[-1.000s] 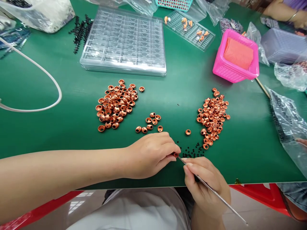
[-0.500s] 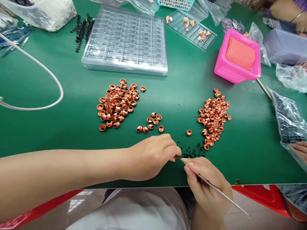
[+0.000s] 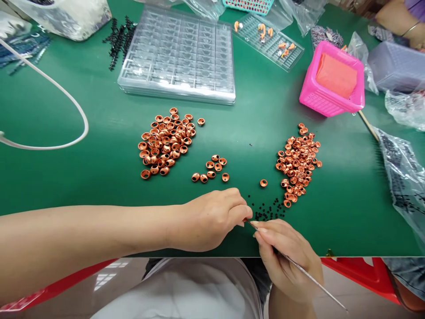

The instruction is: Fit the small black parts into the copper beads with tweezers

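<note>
Left hand: left hand (image 3: 212,219) pinched shut on a small copper cap (image 3: 245,219) at its fingertips, just short of the loose black beads (image 3: 265,212).
Right hand: right hand (image 3: 285,257) closed around a thin metal needle tool (image 3: 299,268), whose tip meets the cap.
Change: since a second ago both hands have barely shifted; the tip has stayed at the cap, so by my reckoning the same fitting step is still under way.
Copper cap: held between the two hands, just beside the black beads, near the worktop (image 3: 66,177) edge.
Piles: a left heap of caps (image 3: 166,141) and a right heap of caps (image 3: 299,161) flank the black beads on their far side.
Containers: a stack of clear compartment trays (image 3: 179,53) far beyond the black beads, contents not discernible; a smaller clear tray (image 3: 270,42) holding a few orange parts; a pink basket (image 3: 332,79) with something red inside.
</note>
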A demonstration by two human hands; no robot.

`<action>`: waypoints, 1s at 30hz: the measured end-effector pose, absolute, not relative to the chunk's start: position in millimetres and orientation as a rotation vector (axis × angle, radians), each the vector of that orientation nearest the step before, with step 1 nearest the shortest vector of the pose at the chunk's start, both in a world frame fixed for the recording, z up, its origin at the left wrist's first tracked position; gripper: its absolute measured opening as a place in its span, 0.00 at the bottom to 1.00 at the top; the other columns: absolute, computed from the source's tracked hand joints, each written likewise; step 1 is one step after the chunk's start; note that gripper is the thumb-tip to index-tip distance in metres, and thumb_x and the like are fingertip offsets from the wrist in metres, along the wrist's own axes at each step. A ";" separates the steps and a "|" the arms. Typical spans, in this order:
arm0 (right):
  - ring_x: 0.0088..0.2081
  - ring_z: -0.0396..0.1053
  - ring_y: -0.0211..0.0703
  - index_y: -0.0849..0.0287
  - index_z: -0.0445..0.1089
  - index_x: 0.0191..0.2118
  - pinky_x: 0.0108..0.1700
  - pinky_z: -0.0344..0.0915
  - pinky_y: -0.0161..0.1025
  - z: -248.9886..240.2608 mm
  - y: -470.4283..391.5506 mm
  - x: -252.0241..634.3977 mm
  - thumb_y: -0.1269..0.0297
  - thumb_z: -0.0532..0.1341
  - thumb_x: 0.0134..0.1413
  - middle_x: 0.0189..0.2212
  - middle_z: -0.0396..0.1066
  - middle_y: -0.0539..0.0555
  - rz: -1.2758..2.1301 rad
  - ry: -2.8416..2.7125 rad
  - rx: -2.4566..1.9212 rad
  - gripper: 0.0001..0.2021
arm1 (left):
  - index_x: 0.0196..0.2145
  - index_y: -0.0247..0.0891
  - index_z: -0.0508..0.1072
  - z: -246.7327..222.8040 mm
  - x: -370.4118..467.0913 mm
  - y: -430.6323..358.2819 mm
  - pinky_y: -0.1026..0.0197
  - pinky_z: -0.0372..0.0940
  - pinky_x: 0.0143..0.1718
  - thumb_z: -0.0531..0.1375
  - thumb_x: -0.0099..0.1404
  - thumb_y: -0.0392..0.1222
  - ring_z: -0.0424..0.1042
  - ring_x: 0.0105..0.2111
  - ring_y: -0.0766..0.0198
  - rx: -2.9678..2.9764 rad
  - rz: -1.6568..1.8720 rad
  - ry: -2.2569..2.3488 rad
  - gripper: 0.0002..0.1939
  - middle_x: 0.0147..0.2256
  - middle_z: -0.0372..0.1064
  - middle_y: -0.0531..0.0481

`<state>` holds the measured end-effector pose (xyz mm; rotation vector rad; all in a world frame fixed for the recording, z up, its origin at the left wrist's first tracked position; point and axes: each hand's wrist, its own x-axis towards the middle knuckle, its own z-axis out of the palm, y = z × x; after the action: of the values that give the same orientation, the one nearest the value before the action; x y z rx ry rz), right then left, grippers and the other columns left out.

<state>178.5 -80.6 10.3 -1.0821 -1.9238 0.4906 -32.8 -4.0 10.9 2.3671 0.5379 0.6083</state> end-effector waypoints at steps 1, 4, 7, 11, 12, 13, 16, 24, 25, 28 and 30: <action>0.40 0.77 0.42 0.58 0.69 0.51 0.39 0.77 0.42 10.0 -80.3 177.7 0.86 0.63 0.49 0.41 0.78 0.56 0.497 -1.914 -1.085 0.24 | 0.41 0.31 0.70 10.7 -32.2 -3.5 0.61 0.62 0.31 0.52 0.68 0.27 0.65 0.33 0.60 2.345 0.613 0.545 0.08 0.36 0.71 0.42; 0.39 0.77 0.43 0.58 0.70 0.49 0.38 0.76 0.43 8.5 -80.2 174.2 0.86 0.63 0.49 0.39 0.78 0.55 0.520 -1.823 -1.112 0.23 | 0.40 0.32 0.70 10.9 -30.3 -0.5 0.62 0.64 0.34 0.52 0.71 0.30 0.66 0.33 0.62 2.237 0.671 0.546 0.08 0.35 0.72 0.44; 0.35 0.77 0.44 0.56 0.72 0.44 0.34 0.75 0.43 6.3 -81.1 171.3 0.85 0.62 0.49 0.34 0.77 0.52 0.547 -1.602 -1.126 0.19 | 0.40 0.34 0.71 14.9 -29.7 3.5 0.63 0.64 0.37 0.53 0.70 0.30 0.67 0.34 0.63 2.098 0.660 0.532 0.07 0.34 0.73 0.46; 0.30 0.75 0.44 0.56 0.73 0.39 0.28 0.72 0.42 3.7 -81.7 170.2 0.80 0.63 0.51 0.29 0.75 0.50 0.528 -1.330 -1.128 0.12 | 0.39 0.35 0.72 23.6 -31.6 7.8 0.65 0.64 0.40 0.56 0.68 0.29 0.69 0.36 0.65 1.978 0.559 0.525 0.06 0.34 0.74 0.49; 0.29 0.75 0.43 0.56 0.73 0.38 0.28 0.71 0.42 3.3 -81.6 170.1 0.79 0.64 0.51 0.28 0.75 0.50 0.527 -1.297 -1.135 0.11 | 0.39 0.35 0.72 25.0 -32.2 8.5 0.66 0.63 0.41 0.57 0.68 0.29 0.69 0.36 0.65 1.961 0.550 0.522 0.06 0.35 0.74 0.50; 0.29 0.75 0.43 0.57 0.73 0.38 0.29 0.71 0.42 3.1 -81.5 170.0 0.78 0.64 0.52 0.28 0.75 0.50 0.531 -1.273 -1.145 0.10 | 0.39 0.35 0.72 25.9 -32.8 9.1 0.66 0.63 0.41 0.58 0.68 0.29 0.69 0.36 0.65 1.947 0.544 0.522 0.05 0.35 0.75 0.50; 0.29 0.75 0.44 0.57 0.73 0.37 0.29 0.71 0.43 3.2 -81.1 169.0 0.77 0.64 0.52 0.28 0.75 0.51 0.547 -1.243 -1.155 0.09 | 0.40 0.35 0.73 26.4 -33.6 10.3 0.67 0.63 0.42 0.58 0.68 0.30 0.69 0.36 0.66 1.917 0.530 0.521 0.05 0.35 0.75 0.50; 0.32 0.76 0.47 0.59 0.73 0.38 0.31 0.72 0.44 4.2 -81.3 167.3 0.81 0.64 0.50 0.29 0.76 0.52 0.548 -1.249 -1.140 0.12 | 0.40 0.33 0.73 27.7 -32.5 10.8 0.65 0.63 0.42 0.58 0.68 0.30 0.69 0.36 0.65 1.921 0.550 0.505 0.05 0.35 0.74 0.49; 0.32 0.76 0.47 0.60 0.73 0.38 0.31 0.72 0.44 4.1 -81.5 167.2 0.81 0.64 0.50 0.29 0.75 0.52 0.545 -1.249 -1.144 0.12 | 0.40 0.33 0.73 27.8 -32.7 10.6 0.65 0.63 0.42 0.58 0.68 0.30 0.69 0.36 0.65 1.927 0.553 0.504 0.04 0.35 0.74 0.48; 0.33 0.76 0.47 0.60 0.73 0.39 0.32 0.71 0.43 3.7 -81.8 166.6 0.82 0.63 0.50 0.29 0.75 0.52 0.529 -1.261 -1.142 0.12 | 0.40 0.32 0.73 27.5 -33.7 9.8 0.64 0.64 0.42 0.58 0.68 0.31 0.69 0.36 0.65 1.948 0.559 0.514 0.04 0.35 0.74 0.47; 0.33 0.76 0.47 0.61 0.73 0.39 0.33 0.71 0.44 3.3 -81.9 166.5 0.83 0.63 0.50 0.29 0.75 0.52 0.539 -1.271 -1.133 0.13 | 0.40 0.32 0.73 27.0 -33.8 8.9 0.63 0.64 0.41 0.58 0.68 0.31 0.68 0.36 0.64 1.969 0.565 0.526 0.05 0.35 0.73 0.47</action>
<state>166.5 -81.9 3.3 -1.1326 -1.2706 0.5387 -33.8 8.9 27.0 1.9695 0.5260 0.5650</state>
